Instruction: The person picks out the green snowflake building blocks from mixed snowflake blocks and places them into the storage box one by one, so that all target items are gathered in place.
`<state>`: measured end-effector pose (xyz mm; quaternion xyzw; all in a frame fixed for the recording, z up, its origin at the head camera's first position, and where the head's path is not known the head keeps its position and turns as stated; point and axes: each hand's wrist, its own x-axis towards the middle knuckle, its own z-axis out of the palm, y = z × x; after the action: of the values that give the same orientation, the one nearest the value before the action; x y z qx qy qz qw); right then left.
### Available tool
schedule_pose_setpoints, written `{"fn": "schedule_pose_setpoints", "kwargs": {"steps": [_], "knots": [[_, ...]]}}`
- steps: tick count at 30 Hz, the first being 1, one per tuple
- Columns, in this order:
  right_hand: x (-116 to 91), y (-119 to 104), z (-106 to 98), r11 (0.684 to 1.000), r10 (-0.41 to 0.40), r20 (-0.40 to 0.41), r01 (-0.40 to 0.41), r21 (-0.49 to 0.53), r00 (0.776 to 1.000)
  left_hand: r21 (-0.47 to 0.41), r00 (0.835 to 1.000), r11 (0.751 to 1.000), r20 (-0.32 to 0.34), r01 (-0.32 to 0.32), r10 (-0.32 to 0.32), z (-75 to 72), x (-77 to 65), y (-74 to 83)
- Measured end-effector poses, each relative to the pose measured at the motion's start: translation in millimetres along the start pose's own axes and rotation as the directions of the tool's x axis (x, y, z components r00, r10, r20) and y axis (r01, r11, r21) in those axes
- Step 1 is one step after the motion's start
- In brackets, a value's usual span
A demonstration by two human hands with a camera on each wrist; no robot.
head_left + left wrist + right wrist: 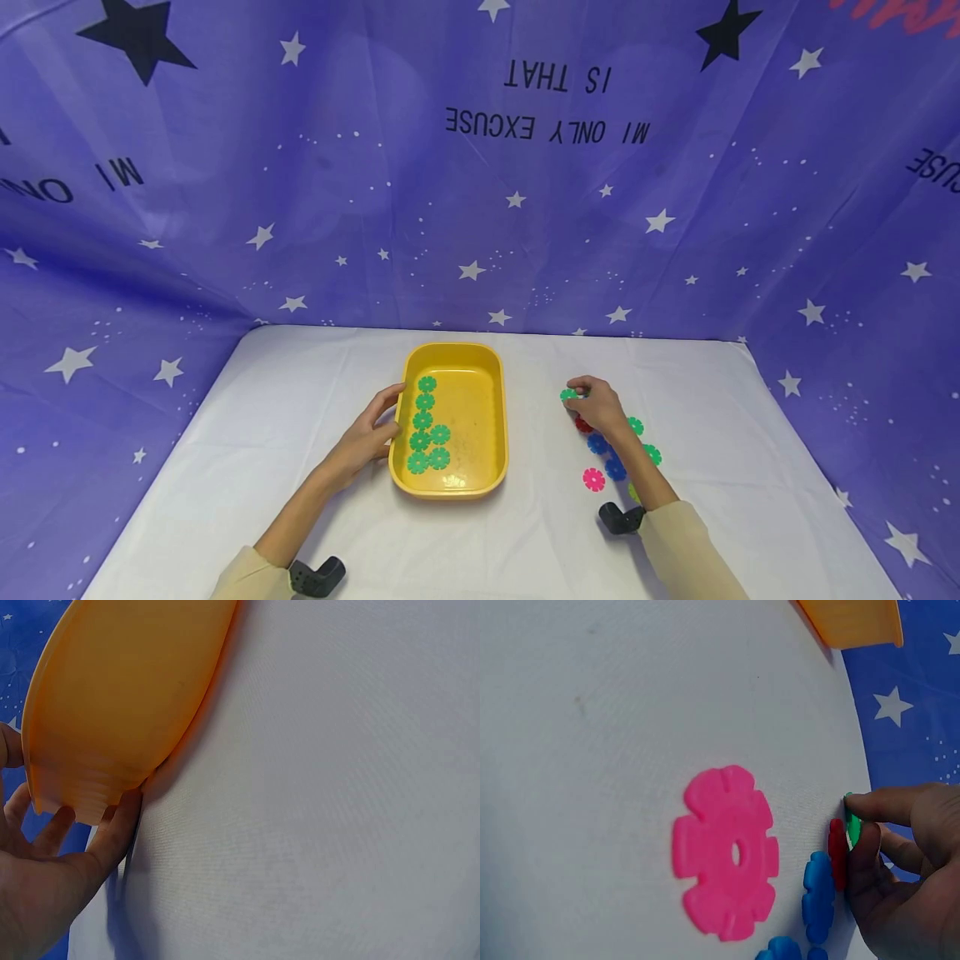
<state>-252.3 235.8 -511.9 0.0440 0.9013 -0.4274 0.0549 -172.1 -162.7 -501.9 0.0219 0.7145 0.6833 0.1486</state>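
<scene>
The counter point(540, 542), covered in white cloth, supported all pieces. Near the front of the loose group, a bright pink, flower-shaped plastic disc with a central hole point(593, 479) lay flat; blue flower-shaped plastic discs point(615, 469) lay just beyond it. To their left stood a deep yellow plastic tray with rounded corners point(472, 425), seven green notched plastic discs point(423, 419) along the left side of its floor. The tray appeared stiff and light, best held at rim and side wall. The left hand point(363, 437) held it there, digits spread from the rim down the outer wall. Beyond a red notched plastic disc point(582, 426) was a single green notched plastic disc point(567, 395), judged very light, rigid and smooth-faced, its notched edge the surest hold. The right hand point(600, 408) pinched it between thumb and fingertip, forearm reaching over the loose pieces; contact with the counter could not be determined. A purple star-printed fabric backdrop point(465, 208) rose behind.
</scene>
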Motion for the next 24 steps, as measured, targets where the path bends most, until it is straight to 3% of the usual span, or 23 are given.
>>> {"fn": "schedule_pose_setpoints", "kwargs": {"steps": [9, 18, 21, 24], "knots": [[2, -4, 0, 0.997, 0.029, 0.025, -0.027, -0.067, 0.999, -0.006, 1.000, 1.000, 0.001, 0.000, 0.000, -0.1, -0.1, -0.8], [-4, -8, 0, 0.991, -0.047, -0.034, 0.042, -0.124, 0.998, 0.000, 1.000, 1.000, 0.001, -0.001, 0.001, -0.2, 1.3, -0.8], [-8, -14, 0, 0.993, -0.069, -0.039, 0.065, -0.095, 0.997, -0.007, 1.000, 1.000, 0.002, -0.005, 0.005, -0.2, 1.5, -0.6], [-12, -25, 1, 0.995, -0.098, -0.030, 0.098, -0.002, 0.995, -0.005, 1.000, 1.000, 0.007, -0.006, 0.006, -0.3, 1.5, -0.6]]}}
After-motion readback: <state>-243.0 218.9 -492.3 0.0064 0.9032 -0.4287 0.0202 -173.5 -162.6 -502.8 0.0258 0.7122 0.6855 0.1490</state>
